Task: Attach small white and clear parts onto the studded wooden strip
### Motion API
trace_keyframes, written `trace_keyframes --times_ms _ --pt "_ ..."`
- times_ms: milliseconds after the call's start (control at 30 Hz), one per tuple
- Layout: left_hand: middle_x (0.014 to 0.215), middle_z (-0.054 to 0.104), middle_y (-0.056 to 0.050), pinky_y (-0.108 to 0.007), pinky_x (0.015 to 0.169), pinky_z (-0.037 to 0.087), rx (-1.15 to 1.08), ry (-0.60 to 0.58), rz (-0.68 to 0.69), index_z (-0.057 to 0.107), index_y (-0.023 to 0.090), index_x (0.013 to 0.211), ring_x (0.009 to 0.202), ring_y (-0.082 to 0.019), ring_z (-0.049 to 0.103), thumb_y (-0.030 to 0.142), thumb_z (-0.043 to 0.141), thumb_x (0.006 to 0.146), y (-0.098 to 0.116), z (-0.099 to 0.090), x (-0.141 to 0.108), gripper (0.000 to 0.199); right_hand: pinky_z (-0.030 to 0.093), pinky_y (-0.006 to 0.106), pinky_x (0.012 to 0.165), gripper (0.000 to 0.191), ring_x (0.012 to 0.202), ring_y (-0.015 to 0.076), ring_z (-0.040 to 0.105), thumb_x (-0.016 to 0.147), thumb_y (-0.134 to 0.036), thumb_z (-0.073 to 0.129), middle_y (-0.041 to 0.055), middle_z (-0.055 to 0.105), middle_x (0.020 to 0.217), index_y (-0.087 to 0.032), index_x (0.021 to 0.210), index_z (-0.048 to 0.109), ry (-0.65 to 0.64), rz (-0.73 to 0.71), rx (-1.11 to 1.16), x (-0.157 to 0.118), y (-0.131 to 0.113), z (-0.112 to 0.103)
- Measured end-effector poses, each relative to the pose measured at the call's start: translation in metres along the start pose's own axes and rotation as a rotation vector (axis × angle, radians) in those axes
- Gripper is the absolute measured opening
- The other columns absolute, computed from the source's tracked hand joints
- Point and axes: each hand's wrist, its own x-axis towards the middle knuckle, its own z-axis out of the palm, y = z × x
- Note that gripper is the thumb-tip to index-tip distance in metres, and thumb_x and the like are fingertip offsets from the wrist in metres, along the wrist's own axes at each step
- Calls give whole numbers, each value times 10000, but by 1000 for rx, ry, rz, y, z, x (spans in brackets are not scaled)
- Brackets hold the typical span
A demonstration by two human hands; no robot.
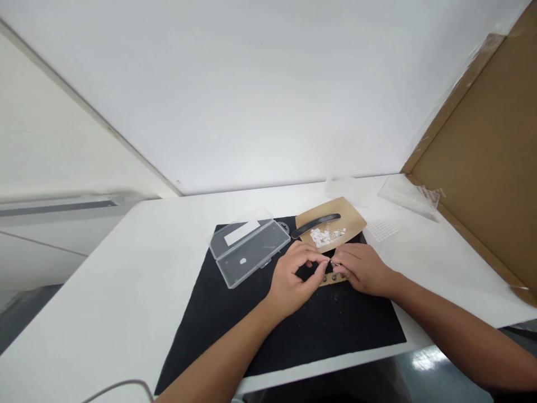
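Over the black mat [260, 324], my left hand [291, 274] and my right hand [363, 267] meet with their fingertips close together. Each hand is closed in a pinch at a tiny item between them, too small to name. Just below the fingers lies a tan strip [328, 281] with several dark round studs along it, partly covered by my right hand. Beyond the hands, a brown card sheet [350, 215] holds a heap of small white pieces [325, 237]. A dark curved file-like strip [316, 223] rests across that sheet.
An open clear plastic case [251, 266] with a white label lies left of my hands. To the right are a sheet of small white dots [381, 228] and a clear plastic tray [409, 196]. A cardboard wall [482, 151] borders the white table [138, 280] at right.
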Motion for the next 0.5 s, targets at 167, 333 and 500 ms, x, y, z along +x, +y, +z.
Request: trace_keyframes --times_ms 167,333,500 --pt "786 741 -39 -285 704 503 4 -28 -27 748 190 859 721 -154 590 152 698 911 2 -1 2 82 378 289 651 317 703 165 505 1127 -280 410 33 625 786 -175 893 597 0 -61 -83 1 0 -1" --pt "735 706 -26 -292 702 490 14 -13 10 741 187 830 692 -146 579 121 710 862 3 -1 3 80 364 297 647 356 688 164 483 1128 -280 401 24 609 756 -174 867 618 -28 -86 -140 2 -2 -4" --pt "705 698 -19 -285 656 480 -63 -36 -28 704 189 754 656 -140 585 106 735 802 1 -2 2 101 348 298 640 324 684 159 478 1112 -253 447 15 602 742 -176 852 624 -37 -94 -145 4 -6 -6"
